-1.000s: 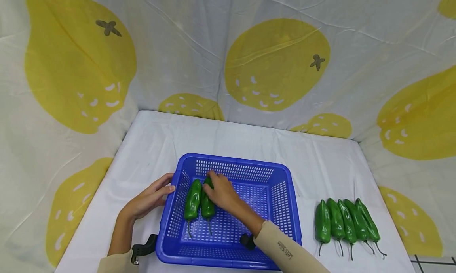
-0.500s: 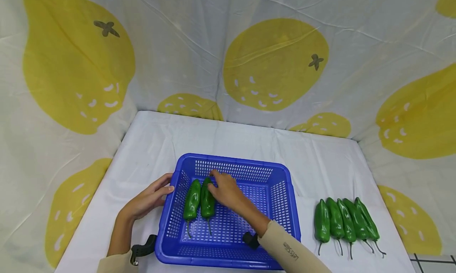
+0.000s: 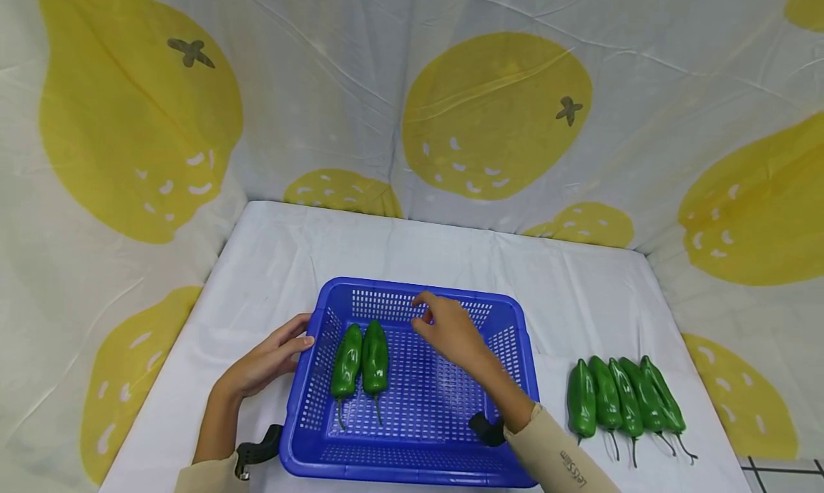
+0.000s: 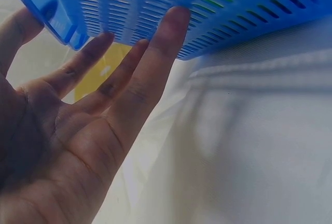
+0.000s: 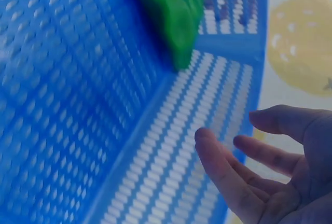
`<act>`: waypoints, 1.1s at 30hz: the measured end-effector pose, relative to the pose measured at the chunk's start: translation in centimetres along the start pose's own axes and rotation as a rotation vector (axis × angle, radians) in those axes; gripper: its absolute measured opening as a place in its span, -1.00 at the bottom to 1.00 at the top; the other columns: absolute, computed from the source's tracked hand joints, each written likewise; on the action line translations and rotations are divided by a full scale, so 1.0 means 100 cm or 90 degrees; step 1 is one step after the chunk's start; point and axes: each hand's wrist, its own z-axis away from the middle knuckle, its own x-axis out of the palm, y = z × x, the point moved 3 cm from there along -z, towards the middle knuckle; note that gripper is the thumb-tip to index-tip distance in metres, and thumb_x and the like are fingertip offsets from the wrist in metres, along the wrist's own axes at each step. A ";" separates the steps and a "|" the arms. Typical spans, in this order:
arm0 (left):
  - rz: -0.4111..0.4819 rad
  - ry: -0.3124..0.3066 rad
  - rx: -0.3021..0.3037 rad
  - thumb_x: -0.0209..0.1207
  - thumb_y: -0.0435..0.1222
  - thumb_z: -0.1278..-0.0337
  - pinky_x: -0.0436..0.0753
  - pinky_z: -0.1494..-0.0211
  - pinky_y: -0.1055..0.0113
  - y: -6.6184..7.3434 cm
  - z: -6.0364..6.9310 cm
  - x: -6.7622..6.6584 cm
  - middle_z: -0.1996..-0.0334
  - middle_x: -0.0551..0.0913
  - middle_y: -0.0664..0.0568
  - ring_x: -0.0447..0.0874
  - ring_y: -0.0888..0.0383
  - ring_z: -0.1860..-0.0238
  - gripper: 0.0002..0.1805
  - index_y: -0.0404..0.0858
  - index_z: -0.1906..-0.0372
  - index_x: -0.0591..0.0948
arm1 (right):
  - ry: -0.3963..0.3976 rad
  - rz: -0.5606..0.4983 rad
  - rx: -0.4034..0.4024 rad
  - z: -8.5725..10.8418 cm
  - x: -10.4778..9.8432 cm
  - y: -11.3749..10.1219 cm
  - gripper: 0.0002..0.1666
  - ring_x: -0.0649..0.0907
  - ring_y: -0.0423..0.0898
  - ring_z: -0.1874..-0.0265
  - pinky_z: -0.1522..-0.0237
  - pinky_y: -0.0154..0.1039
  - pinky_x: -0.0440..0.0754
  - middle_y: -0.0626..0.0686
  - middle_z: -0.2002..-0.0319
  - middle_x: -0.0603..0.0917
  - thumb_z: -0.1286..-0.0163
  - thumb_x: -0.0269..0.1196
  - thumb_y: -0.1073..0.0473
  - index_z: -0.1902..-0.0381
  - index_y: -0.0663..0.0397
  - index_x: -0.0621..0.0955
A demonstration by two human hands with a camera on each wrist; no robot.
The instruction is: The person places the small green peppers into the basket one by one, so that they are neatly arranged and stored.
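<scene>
My right hand point(image 3: 455, 330) hovers over the right half of a blue plastic basket point(image 3: 412, 473); its fingers are loosely bent and nothing is in them. Two green chili peppers lie side by side in the basket's left part: the left pepper point(image 3: 347, 361) and the right pepper point(image 3: 375, 358), stems toward me. In the right wrist view a green pepper point(image 5: 179, 19) appears beyond the parted fingers. My left hand point(image 3: 270, 357) rests against the basket's left side from outside. In the left wrist view its fairly straight fingers point(image 4: 148, 73) touch the slotted wall.
To the right of the basket, several green chili peppers point(image 3: 627, 400) lie in a row on the white cloth point(image 3: 393, 246). A curtain with lemon prints point(image 3: 496, 117) stands behind the table. Black wrist mounts point(image 3: 260, 446) sit on both forearms.
My right hand has let go of the right pepper in the basket, lifted, and moved to the right. That pepper stays beside the other one. The left hand keeps its place.
</scene>
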 end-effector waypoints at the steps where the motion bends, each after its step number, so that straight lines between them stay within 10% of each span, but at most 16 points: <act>1: -0.001 0.001 0.000 -0.08 -0.24 -0.53 0.62 -0.09 -0.10 0.000 0.000 0.000 -0.35 0.24 -0.42 0.53 -0.22 -0.16 -0.46 -0.36 -0.45 0.17 | 0.006 -0.003 0.007 0.002 -0.005 0.003 -0.63 0.52 -0.16 0.59 0.55 -0.27 0.52 0.01 0.38 0.65 -0.32 0.29 0.23 -0.09 0.16 0.63; 18: -0.004 0.004 -0.007 -0.08 -0.22 -0.54 0.63 -0.09 -0.06 -0.001 0.000 -0.001 -0.35 0.24 -0.39 0.56 -0.16 -0.14 -0.47 -0.33 -0.45 0.17 | 0.123 0.017 0.115 0.060 -0.090 0.078 -0.67 0.60 -0.10 0.53 0.54 -0.23 0.53 0.13 0.25 0.69 -0.40 0.23 0.17 -0.09 0.12 0.61; 33: -0.005 0.000 -0.003 -0.09 -0.22 -0.54 0.63 -0.09 -0.06 -0.003 0.000 -0.002 -0.36 0.23 -0.39 0.53 -0.20 -0.15 -0.47 -0.34 -0.45 0.18 | 0.093 0.045 0.217 0.095 -0.109 0.140 -0.60 0.65 -0.05 0.48 0.49 -0.20 0.60 0.24 0.24 0.69 -0.39 0.19 0.20 -0.14 0.26 0.54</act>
